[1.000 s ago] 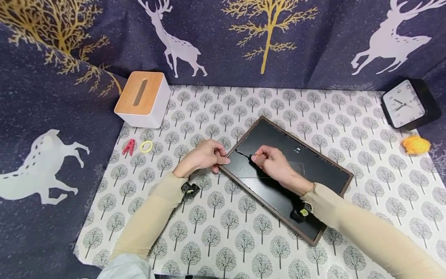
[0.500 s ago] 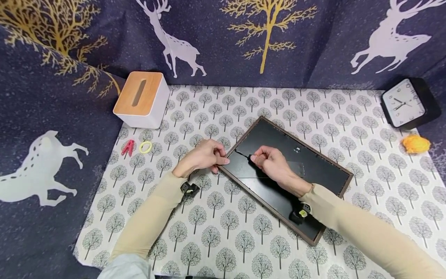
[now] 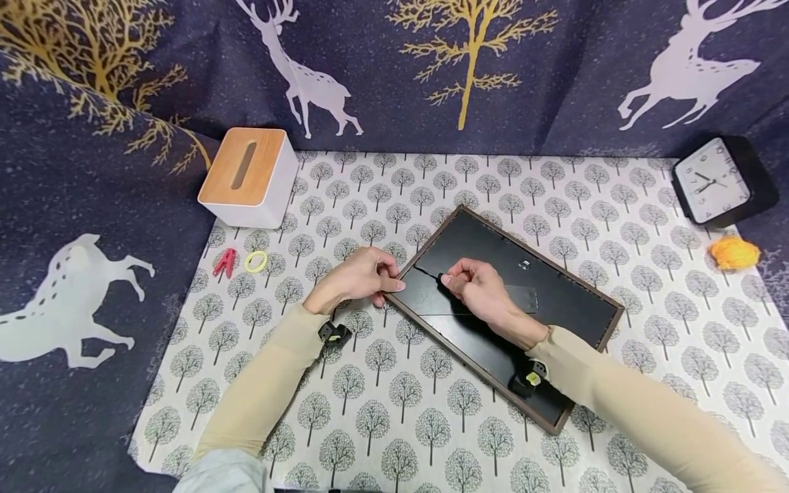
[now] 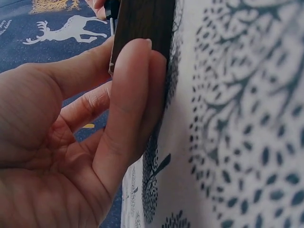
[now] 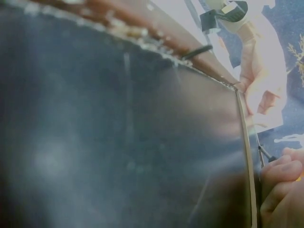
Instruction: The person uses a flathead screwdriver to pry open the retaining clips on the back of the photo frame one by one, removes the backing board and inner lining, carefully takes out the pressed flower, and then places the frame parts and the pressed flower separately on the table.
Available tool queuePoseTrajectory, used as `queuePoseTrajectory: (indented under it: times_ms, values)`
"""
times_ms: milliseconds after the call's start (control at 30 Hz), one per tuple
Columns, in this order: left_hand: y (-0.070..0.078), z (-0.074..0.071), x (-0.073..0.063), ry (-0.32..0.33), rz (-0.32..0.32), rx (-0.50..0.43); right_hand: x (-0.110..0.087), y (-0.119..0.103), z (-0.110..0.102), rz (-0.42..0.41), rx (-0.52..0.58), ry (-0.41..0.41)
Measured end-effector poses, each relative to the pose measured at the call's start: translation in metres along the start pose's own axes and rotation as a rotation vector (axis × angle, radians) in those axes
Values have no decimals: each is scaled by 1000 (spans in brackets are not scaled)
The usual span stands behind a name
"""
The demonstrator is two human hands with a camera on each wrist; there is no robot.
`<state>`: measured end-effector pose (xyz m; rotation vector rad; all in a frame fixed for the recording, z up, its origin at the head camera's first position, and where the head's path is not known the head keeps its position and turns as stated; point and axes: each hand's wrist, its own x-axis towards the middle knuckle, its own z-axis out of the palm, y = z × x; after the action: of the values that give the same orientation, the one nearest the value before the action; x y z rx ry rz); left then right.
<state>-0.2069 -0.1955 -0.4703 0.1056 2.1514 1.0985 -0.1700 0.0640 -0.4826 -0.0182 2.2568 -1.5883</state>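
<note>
A picture frame with a brown rim (image 3: 474,368) lies face down at an angle on the table, its black backing board (image 3: 493,239) facing up. At its left corner my left hand (image 3: 360,275) grips the rim; in the left wrist view the thumb and fingers lie against the dark wooden side (image 4: 145,23). My right hand (image 3: 483,291) pinches a small screwdriver (image 3: 441,277) over the board. The thin shaft points left, its tip right at the inner edge of the rim. Its handle is mostly hidden by the fingers. In the right wrist view the screwdriver (image 5: 267,154) shows beyond the board.
A white tissue box (image 3: 246,178) with a wooden lid stands at the back left. Near it lie a red clip (image 3: 226,262) and a yellow ring (image 3: 255,261). At the right are a black clock (image 3: 718,181) and an orange bundle (image 3: 735,253). A patterned curtain (image 3: 382,68) hangs behind.
The head view has shifted very slightly. Both hands, the screwdriver and the picture frame keep nearly the same positions.
</note>
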Motion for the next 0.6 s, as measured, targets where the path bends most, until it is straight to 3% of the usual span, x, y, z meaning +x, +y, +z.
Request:
queuePoseTrajectory:
  times_ms: [267, 600]
  values:
    - [-2, -1, -1, 6, 52, 67, -1, 0, 3, -3, -63, 31]
    - [-5, -1, 3, 11, 19, 18, -4, 0, 1, -38, -136, 63]
